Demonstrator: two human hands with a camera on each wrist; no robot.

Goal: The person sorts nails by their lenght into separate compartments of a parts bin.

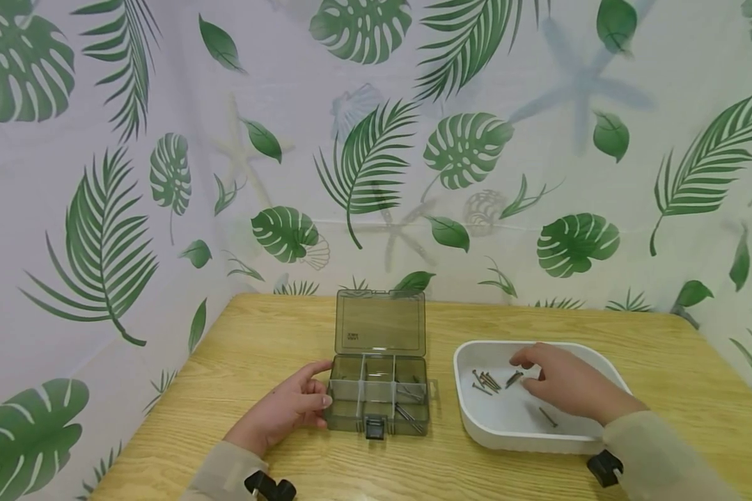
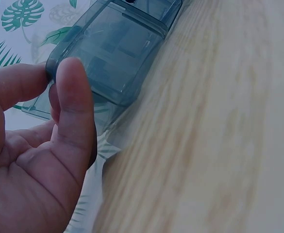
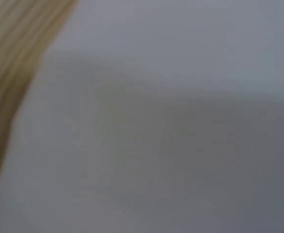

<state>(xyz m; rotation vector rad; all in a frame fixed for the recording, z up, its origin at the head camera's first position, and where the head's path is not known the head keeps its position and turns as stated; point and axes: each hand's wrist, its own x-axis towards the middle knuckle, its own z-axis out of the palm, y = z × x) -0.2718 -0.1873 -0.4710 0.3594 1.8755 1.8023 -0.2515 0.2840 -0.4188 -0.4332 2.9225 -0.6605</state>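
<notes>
A smoky translucent compartment box stands with its lid raised; long screws lie in its right compartments. My left hand touches the box's left side, index finger and thumb spread along the wall. The left wrist view shows that hand against a corner of the box. My right hand hovers over a white tray, fingers bent and thumb apart, beside a few screws. Several more screws lie to the left, and a single one nearer the front.
Both items are on a wooden table, the tray to the right of the box with a narrow gap between. The box's front latch hangs down. A leaf-patterned sheet rises behind the table. The right wrist view shows mostly blurred white tray surface.
</notes>
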